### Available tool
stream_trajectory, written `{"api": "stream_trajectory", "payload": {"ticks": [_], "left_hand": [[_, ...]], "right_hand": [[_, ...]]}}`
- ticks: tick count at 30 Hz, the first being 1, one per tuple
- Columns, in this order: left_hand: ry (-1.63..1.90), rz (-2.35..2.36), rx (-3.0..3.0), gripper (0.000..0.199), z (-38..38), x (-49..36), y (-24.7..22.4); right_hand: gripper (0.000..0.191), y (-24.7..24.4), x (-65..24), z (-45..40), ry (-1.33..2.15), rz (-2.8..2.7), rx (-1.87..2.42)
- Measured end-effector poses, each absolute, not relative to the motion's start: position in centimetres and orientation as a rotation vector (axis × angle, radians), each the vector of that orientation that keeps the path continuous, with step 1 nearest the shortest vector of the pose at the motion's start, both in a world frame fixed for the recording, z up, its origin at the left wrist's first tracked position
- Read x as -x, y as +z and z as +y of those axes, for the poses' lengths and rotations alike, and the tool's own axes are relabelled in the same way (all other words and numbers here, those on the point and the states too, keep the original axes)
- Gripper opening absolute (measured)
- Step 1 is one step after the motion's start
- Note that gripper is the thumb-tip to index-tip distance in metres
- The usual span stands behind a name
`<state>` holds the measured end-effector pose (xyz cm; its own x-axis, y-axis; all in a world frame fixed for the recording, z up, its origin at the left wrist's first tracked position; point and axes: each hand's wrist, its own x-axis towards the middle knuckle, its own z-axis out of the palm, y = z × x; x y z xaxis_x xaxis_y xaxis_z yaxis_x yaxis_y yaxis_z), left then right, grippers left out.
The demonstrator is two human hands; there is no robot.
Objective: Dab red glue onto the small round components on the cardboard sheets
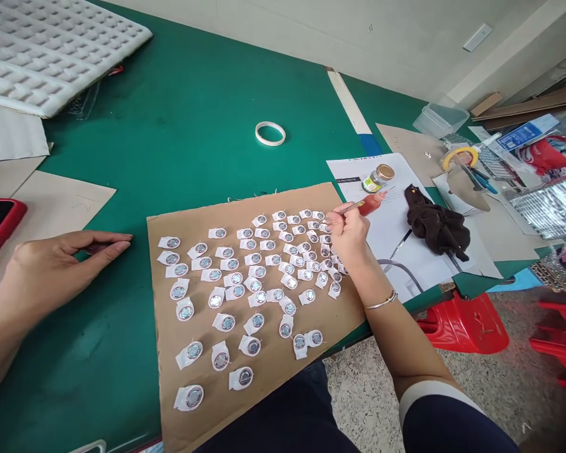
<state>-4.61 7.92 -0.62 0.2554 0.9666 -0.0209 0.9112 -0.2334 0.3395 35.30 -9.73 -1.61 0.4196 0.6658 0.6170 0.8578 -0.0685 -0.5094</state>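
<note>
A brown cardboard sheet lies on the green table, carrying rows of small round metallic pieces on white paper tabs. Over the sheet's right upper part, my right hand is closed on a thin tool with a yellow mark, its tip hard to make out near the pieces. My left hand rests on the green table left of the sheet, thumb and fingertips close together; whether anything is between them is too small to tell. Just beyond my right hand are a red item and a small glass jar.
A tape ring lies behind the sheet. Dark cloth sits on printed paper at right, near yellow tape and a plastic box. A red phone is at left; red stools stand below.
</note>
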Motion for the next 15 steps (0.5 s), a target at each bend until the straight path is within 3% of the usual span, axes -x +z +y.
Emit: {"api": "stream_trajectory", "payload": {"ticks": [15], "left_hand": [[0.230, 1.654, -2.284, 0.043, 7.8, 5.0, 0.1]], "right_hand": [[0.012, 0.3, -34.5, -11.3, -0.180, -1.362, 1.730]]}}
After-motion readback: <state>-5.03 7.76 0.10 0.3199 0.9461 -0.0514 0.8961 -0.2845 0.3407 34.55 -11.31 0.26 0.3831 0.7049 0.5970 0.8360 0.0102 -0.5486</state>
